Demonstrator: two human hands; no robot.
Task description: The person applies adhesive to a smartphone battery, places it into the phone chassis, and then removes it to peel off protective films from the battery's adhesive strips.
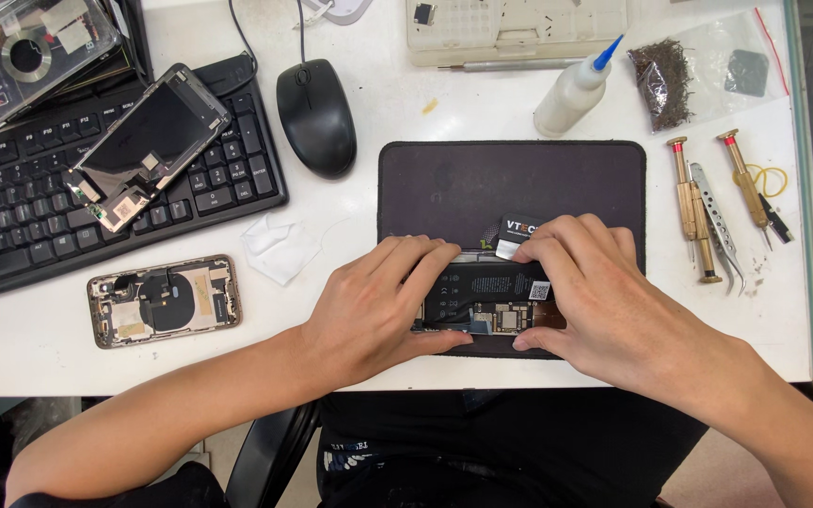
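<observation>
An opened phone (486, 306), its black battery and circuit board exposed, lies on a dark mat (510, 183) at the near edge of the white worktop (39, 353), pinned between both hands. The left hand (378, 306) curls over its left end, fingers bent and pressing along the upper edge; the right hand (595, 296) covers its right end, fingertips pinching a small black-and-white tab (517, 232) at the top. Much of the phone's frame is hidden beneath the palms, and what the thumbs grip cannot be made out. A second opened phone (164, 301) lies well apart to the left.
</observation>
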